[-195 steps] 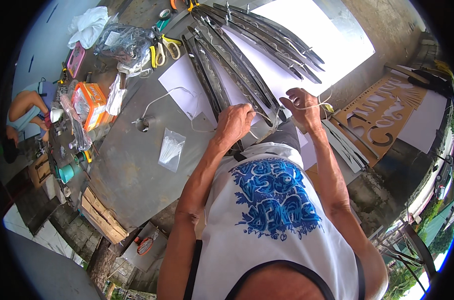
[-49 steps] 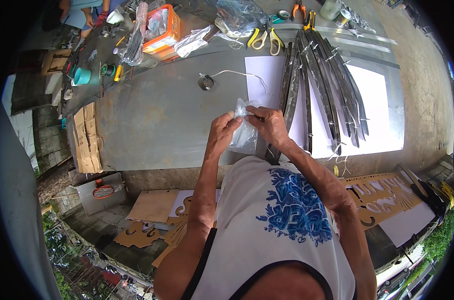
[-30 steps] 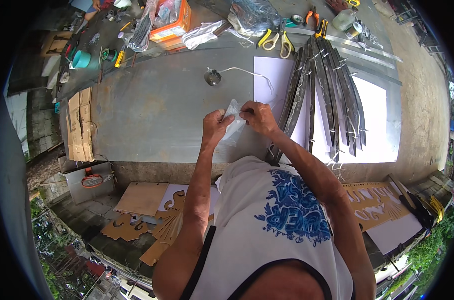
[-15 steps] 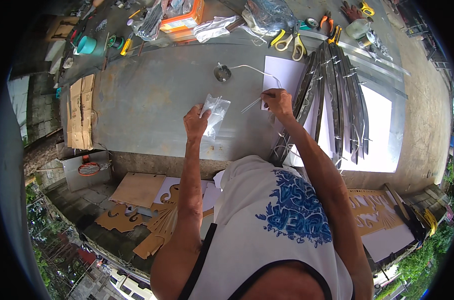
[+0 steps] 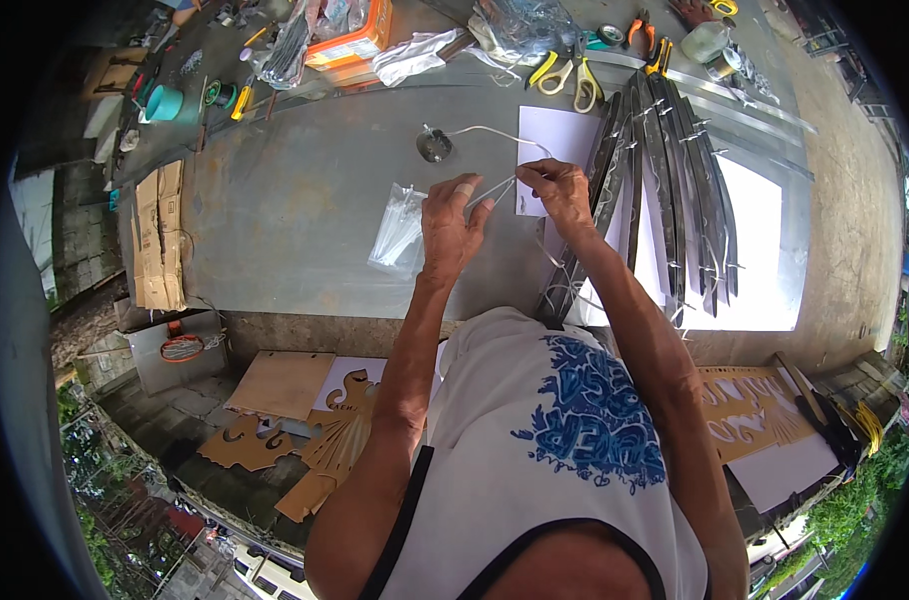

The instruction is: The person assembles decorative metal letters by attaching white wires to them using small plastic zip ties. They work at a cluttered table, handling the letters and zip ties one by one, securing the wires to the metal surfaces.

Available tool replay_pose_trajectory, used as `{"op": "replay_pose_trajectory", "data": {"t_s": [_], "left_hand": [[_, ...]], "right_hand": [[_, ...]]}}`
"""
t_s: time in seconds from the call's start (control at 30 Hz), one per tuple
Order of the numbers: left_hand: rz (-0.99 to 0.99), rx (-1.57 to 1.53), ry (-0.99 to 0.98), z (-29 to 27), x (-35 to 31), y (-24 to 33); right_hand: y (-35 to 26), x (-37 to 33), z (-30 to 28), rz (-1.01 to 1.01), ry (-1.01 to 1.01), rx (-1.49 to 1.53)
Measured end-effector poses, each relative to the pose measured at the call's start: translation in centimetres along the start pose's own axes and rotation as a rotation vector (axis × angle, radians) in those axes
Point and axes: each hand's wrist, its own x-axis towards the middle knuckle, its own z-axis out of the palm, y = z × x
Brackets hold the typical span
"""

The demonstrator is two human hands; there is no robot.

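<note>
1. While bold blue lettering spreads over the white sleeveless shirt (image 5: 585, 420), darker print also marks the flattened cardboard (image 5: 160, 235) at the far left of the table, and a printed label wraps the orange tub (image 5: 350, 45) on the far side.
2. Below the table's near edge, brown cut-out boards (image 5: 745, 400) carry letter-shaped openings on the right; more brown cut-outs (image 5: 247, 443) lie on the left.
3. Thumb and forefinger of the right hand (image 5: 562, 195) are pinched on thin white cable ties (image 5: 493, 189), which slant toward the left hand (image 5: 453, 225).
4. The left hand's fingers are bent around the ties' other end, though I cannot tell whether they grip it.
5. Just left of that hand, a clear plastic bag (image 5: 399, 235) of white ties lies flat on the grey metal table (image 5: 295, 200), which shows brownish stains.
6. Right of the right hand, long black strips (image 5: 672, 180) with wires lie over white sheets (image 5: 760, 240); yellow-handled scissors (image 5: 581, 75) rest beyond their left side.
7. Outdoors, near left, stands a small basketball hoop (image 5: 182, 347).
</note>
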Motion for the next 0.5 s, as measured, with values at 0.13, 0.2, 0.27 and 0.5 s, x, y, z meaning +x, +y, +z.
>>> {"op": "replay_pose_trajectory", "data": {"t_s": [0.13,0.2,0.27,0.5], "left_hand": [[-0.153,-0.092,-0.148,-1.2,0.7,2.7],[-0.060,-0.102,-0.100,-1.4,0.6,3.1],[-0.085,-0.137,-0.136,-1.6,1.0,4.6],[-0.146,-0.383,-0.325,-1.7,1.5,7.9]], "right_hand": [[-2.6,-2.4,-1.5,0.098,-0.067,0.117],[-3.8,-4.2,-2.2,0.073,-0.098,0.171],[-4.4,-5.5,-3.8,0.065,-0.105,0.176],[-4.0,-10.8,-9.0,-0.343,0.029,-0.161]]}}
